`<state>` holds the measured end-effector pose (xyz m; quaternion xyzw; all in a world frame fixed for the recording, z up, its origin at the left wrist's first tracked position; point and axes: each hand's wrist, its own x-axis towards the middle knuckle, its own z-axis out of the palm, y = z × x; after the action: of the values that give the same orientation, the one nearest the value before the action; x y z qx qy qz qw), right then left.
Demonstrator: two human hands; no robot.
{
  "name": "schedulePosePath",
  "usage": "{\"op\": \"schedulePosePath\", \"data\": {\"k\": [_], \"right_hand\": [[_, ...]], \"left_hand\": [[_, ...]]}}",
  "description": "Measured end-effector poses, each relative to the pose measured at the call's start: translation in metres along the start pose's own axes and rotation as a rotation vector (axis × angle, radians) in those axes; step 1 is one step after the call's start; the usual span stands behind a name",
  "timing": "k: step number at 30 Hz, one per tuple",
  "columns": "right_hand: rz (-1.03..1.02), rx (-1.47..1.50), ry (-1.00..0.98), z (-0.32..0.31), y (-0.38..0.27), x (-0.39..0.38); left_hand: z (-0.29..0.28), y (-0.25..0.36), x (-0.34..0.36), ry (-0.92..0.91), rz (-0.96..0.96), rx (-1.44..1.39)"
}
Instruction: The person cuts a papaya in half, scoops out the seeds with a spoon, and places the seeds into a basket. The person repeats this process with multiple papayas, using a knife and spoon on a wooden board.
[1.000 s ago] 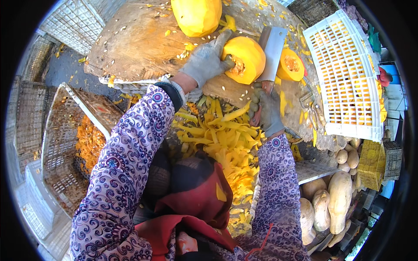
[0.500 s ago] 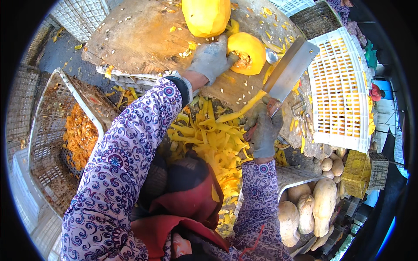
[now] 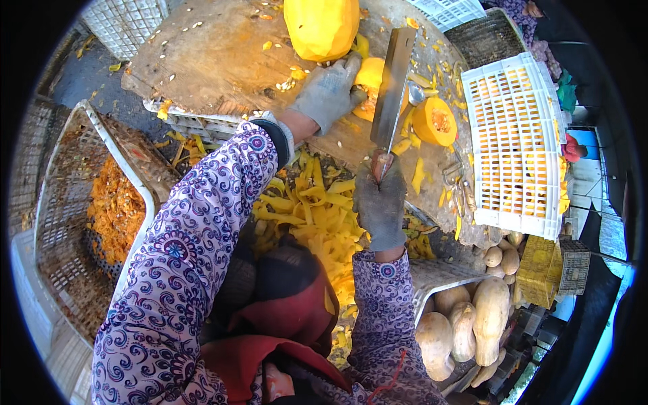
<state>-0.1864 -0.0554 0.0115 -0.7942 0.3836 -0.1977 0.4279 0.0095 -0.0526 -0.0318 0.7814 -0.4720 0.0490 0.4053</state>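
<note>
My left hand (image 3: 327, 94), in a grey glove, grips the left side of a peeled, cut pumpkin piece (image 3: 370, 70), with thumb and fingers against it. A cleaver (image 3: 393, 84) with a wide steel blade and wooden handle is in my right hand (image 3: 381, 202), also gloved, its fingers wrapped round the handle. The blade points away from me and stands in front of the piece, hiding part of it; whether it touches the flesh I cannot tell. Another cut pumpkin piece (image 3: 434, 122), its seedy hollow showing, lies right of the blade. Beyond my left hand sits a large peeled pumpkin (image 3: 321, 28).
A worn wooden board (image 3: 209, 64) bears these, with scattered seeds. Yellow peelings (image 3: 310, 209) heap below it. On the left, a crate (image 3: 94, 115) holds orange pulp (image 3: 115, 209). A white slatted crate (image 3: 516, 142) stands right; unpeeled pumpkins (image 3: 491, 320) lie at lower right.
The cleaver has swung left and turned more upright, from right of the pumpkin piece to in front of it. The other cut piece now shows. My left hand stays at the piece.
</note>
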Motion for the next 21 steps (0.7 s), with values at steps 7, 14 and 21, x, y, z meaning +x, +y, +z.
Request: {"op": "schedulePosePath", "data": {"k": [7,14,21], "right_hand": [[0.008,-0.365,0.059,0.008,-0.026,-0.004],[-0.141,-0.419,0.068,0.012,-0.032,0.013],[0.059,-0.34,-0.019,0.004,-0.045,0.042]], "left_hand": [[0.002,-0.002,0.004,0.016,0.024,-0.008],[0.003,-0.005,0.006,0.04,0.037,-0.037],[0.008,-0.003,0.006,-0.002,0.042,-0.017]]}}
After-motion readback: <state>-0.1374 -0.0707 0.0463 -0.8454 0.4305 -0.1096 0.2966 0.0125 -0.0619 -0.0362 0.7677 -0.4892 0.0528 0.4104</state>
